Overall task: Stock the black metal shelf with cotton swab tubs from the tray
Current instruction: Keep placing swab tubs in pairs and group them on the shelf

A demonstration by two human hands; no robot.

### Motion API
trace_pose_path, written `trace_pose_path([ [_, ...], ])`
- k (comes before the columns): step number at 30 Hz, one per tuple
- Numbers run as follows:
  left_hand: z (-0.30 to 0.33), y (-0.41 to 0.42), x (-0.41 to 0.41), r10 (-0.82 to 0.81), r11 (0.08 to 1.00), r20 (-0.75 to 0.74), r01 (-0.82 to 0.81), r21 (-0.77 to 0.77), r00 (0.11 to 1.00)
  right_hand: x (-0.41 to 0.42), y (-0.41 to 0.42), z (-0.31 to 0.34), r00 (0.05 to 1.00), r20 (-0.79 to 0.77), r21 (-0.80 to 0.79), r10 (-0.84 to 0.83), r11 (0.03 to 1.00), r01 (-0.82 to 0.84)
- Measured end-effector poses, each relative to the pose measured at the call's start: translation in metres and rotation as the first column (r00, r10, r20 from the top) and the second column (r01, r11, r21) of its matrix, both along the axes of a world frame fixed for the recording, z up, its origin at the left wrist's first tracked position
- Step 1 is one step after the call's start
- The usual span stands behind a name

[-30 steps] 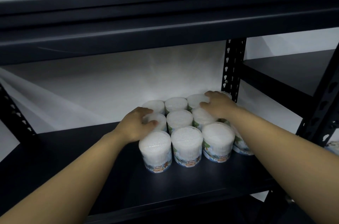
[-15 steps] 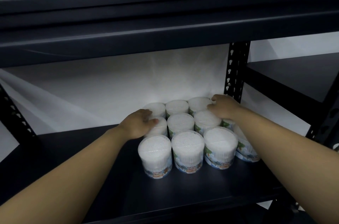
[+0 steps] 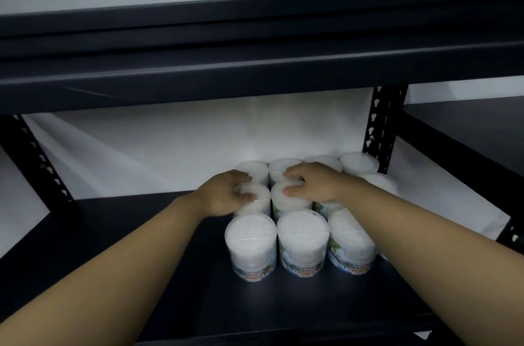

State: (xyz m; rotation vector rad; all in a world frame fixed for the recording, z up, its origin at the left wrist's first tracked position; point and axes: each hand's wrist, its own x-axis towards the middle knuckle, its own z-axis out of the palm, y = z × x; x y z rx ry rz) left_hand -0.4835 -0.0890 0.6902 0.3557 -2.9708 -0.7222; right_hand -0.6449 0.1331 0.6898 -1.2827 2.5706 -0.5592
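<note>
Several clear cotton swab tubs stand in rows on the black metal shelf, right of its middle. The front row holds a left tub, a middle tub and a right tub. My left hand curls over the top of the left tub in the second row. My right hand clasps the top of the middle tub in that row, thumb at its front. More tubs stand behind, one at the back right. The tray is out of view.
The upper shelf beam hangs low over the tubs. A perforated black upright stands just right of the back row, another at the left. A white sheet backs the shelf. A neighbouring black shelf lies to the right.
My right hand has moved left, from the back-right tubs onto the middle tub of the second row. My left hand stays on the second-row left tub.
</note>
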Motion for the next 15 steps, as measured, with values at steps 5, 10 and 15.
trace_pose_path([
  [5,-0.006,-0.004,0.0,-0.026,0.999,-0.037,0.025,-0.031,0.999,-0.001,0.0,-0.002,1.0,-0.021,-0.026,0.011,1.0,-0.012],
  [10,-0.002,0.0,0.002,-0.053,0.998,-0.07,0.05,-0.038,0.996,0.01,0.002,0.006,1.0,-0.029,-0.014,-0.009,1.0,0.008],
  [15,0.007,0.014,0.033,-0.104,0.993,-0.083,0.108,0.048,0.991,0.049,0.026,0.025,0.999,-0.034,0.019,-0.012,1.0,0.013],
])
